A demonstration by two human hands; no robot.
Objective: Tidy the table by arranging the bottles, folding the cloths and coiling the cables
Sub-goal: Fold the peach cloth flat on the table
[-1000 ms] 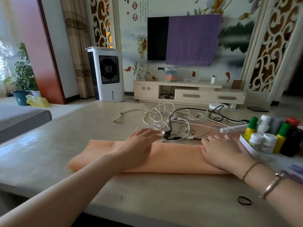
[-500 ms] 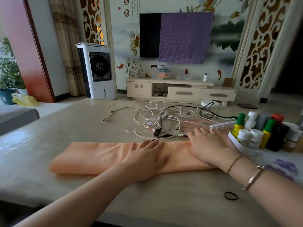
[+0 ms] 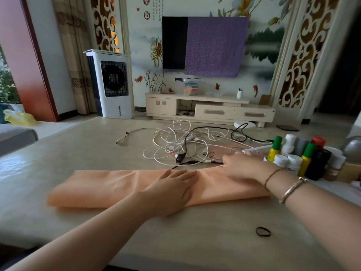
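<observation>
A peach cloth, folded into a long strip, lies across the table in front of me. My left hand rests flat on its middle, palm down, fingers spread. At the strip's right end my right hand presses flat, fingers pointing left. Behind the cloth lies a tangle of white and black cables. Several bottles with green, white, red and black caps stand grouped at the right. A second pinkish cloth lies under the cables.
A black hair tie lies on the table near the front right. A cardboard box sits beside the bottles. A grey round object is at the far right edge.
My left hand has slid back towards me and to the right along the cloth. My right hand stays pressed on the right end. The camera has shifted.
</observation>
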